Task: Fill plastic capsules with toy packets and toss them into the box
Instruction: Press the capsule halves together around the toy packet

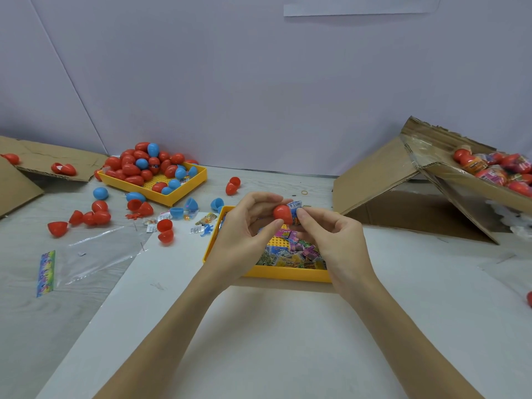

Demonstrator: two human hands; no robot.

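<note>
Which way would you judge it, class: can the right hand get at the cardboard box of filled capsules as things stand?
Probably yes: the box lies open on that side with nothing between, but the right hand is busy pinching the packet.

I hold a red capsule half (pixel 282 213) in my left hand (pixel 244 228), and my right hand (pixel 331 234) presses a blue-printed toy packet (pixel 295 213) into its open side. Below them lies a yellow tray (pixel 288 273) of mixed toy packets. To the right, the tilted cardboard box (pixel 449 171) holds filled red capsules (pixel 495 168).
</note>
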